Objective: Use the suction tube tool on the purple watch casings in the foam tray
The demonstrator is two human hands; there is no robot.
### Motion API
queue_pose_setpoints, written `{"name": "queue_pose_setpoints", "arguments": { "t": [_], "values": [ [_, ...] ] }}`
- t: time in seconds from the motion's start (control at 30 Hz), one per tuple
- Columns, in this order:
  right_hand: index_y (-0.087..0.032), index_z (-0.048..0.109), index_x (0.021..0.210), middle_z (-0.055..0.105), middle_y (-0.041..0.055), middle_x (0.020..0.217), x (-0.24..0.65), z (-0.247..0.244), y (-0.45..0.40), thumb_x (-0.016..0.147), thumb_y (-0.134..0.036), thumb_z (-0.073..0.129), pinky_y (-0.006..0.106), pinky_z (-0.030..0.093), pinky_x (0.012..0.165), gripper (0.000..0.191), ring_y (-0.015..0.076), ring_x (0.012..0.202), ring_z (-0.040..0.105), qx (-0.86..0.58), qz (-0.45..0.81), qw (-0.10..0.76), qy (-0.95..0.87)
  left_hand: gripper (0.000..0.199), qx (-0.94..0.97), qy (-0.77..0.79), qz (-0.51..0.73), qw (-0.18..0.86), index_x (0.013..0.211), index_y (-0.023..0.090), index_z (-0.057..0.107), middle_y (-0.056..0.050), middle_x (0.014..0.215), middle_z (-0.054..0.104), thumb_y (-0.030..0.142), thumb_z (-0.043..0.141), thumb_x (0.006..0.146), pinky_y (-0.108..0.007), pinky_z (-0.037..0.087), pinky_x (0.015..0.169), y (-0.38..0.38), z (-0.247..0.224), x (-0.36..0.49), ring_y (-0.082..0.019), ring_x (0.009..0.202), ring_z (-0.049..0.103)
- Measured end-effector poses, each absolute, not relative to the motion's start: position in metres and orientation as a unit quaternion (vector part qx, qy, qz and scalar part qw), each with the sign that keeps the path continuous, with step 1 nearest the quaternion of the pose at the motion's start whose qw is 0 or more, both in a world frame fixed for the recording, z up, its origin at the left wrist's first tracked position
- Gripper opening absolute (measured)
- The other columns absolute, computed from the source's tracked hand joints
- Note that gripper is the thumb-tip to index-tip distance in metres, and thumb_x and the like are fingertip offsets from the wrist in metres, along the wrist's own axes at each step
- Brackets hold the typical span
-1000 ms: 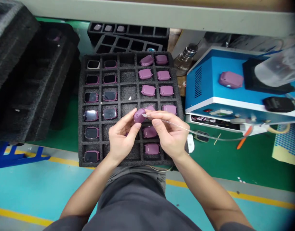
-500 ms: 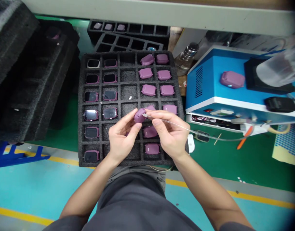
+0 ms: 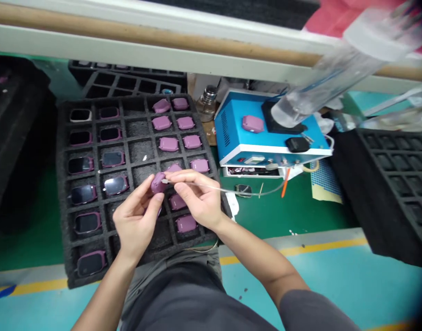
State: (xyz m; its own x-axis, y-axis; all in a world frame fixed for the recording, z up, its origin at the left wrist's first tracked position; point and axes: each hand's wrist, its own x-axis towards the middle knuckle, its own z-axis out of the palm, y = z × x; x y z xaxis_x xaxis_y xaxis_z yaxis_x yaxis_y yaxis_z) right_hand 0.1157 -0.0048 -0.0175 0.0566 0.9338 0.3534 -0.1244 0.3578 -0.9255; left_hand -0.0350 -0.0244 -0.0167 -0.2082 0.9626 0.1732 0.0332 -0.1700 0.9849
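Note:
My left hand [image 3: 137, 218] pinches a purple watch case [image 3: 157, 183] between thumb and fingers, above the middle of a black foam tray [image 3: 137, 171]. Close on its right, my right hand [image 3: 199, 197] is closed on a thin clear tube [image 3: 228, 190], whose pale tip meets the side of the case. The tube curves back to a blue machine [image 3: 236, 133]. In the tray, cases with dark screens fill the left columns, and purple cases such as this one [image 3: 168, 144] lie in the right columns.
A purple case [image 3: 253, 123], a clear cylinder [image 3: 290, 111] and a black object [image 3: 298, 144] sit on the machine. A glass bottle [image 3: 207, 103] stands behind the tray. Other foam trays [image 3: 386, 193] are at the right and left. A shelf edge [image 3: 162, 55] crosses above.
The view has swung to the right, so the tray and hands appear further left and the trays at the right have come into sight. Both hands keep their hold.

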Motion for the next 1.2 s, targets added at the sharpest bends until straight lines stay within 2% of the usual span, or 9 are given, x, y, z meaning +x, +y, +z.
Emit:
{"name": "queue_pose_setpoints", "arguments": {
  "t": [0.1,0.4,0.53,0.73,0.97,1.2],
  "values": [
    [-0.025,0.079,0.102,0.083,0.0057,0.11,0.1156,-0.0174,-0.0029,0.098,-0.033,0.071,0.041,0.065,0.101,0.012,0.0209,0.107,0.079,-0.356,0.429,0.633,-0.537,0.043,0.487,0.517,0.585,0.392,0.125,0.023,0.079,-0.007,0.123,0.081,0.027,0.087,0.083,-0.032,0.065,0.099,-0.0236,-0.0161,-0.0343,-0.023,0.106,0.081],
    [-0.025,0.078,0.101,0.083,0.0073,0.111,0.1142,-0.0185,-0.0009,0.096,-0.043,0.073,0.043,0.064,0.103,0.018,0.0226,0.109,0.079,-0.361,0.454,0.623,-0.525,0.046,0.482,0.543,0.569,0.385,0.125,0.023,0.08,-0.007,0.125,0.08,0.035,0.088,0.081,-0.037,0.066,0.1,-0.0242,-0.0138,-0.0346,-0.025,0.106,0.081],
    [-0.025,0.078,0.1,0.083,0.0076,0.11,0.1144,-0.0178,-0.0008,0.096,-0.046,0.073,0.042,0.065,0.103,0.022,0.0226,0.109,0.079,-0.366,0.454,0.618,-0.527,0.045,0.481,0.535,0.574,0.39,0.126,0.025,0.079,-0.007,0.125,0.08,0.032,0.089,0.082,-0.035,0.065,0.1,-0.0241,-0.0147,-0.0351,-0.025,0.107,0.081],
    [-0.026,0.078,0.101,0.082,0.006,0.11,0.1137,-0.0187,-0.0006,0.097,-0.039,0.073,0.04,0.065,0.103,0.015,0.021,0.109,0.079,-0.354,0.45,0.626,-0.53,0.045,0.483,0.523,0.58,0.397,0.126,0.027,0.079,-0.006,0.126,0.08,0.027,0.089,0.082,-0.031,0.065,0.099,-0.024,-0.0162,-0.0366,-0.023,0.107,0.081],
    [-0.025,0.078,0.099,0.082,0.0065,0.109,0.1144,-0.0184,-0.0003,0.097,-0.042,0.072,0.041,0.065,0.102,0.018,0.0217,0.108,0.079,-0.365,0.443,0.62,-0.534,0.046,0.483,0.538,0.568,0.394,0.125,0.024,0.079,-0.008,0.128,0.079,0.034,0.089,0.081,-0.04,0.065,0.102,-0.0239,-0.016,-0.0361,-0.027,0.108,0.08],
    [-0.026,0.079,0.097,0.083,0.0061,0.107,0.115,-0.0163,0.0004,0.097,-0.042,0.072,0.042,0.065,0.103,0.018,0.0214,0.106,0.079,-0.367,0.426,0.622,-0.545,0.045,0.483,0.53,0.575,0.394,0.124,0.025,0.08,-0.007,0.126,0.08,0.031,0.09,0.08,-0.036,0.065,0.1,-0.0237,-0.0164,-0.0363,-0.025,0.108,0.081]
  ]
}}
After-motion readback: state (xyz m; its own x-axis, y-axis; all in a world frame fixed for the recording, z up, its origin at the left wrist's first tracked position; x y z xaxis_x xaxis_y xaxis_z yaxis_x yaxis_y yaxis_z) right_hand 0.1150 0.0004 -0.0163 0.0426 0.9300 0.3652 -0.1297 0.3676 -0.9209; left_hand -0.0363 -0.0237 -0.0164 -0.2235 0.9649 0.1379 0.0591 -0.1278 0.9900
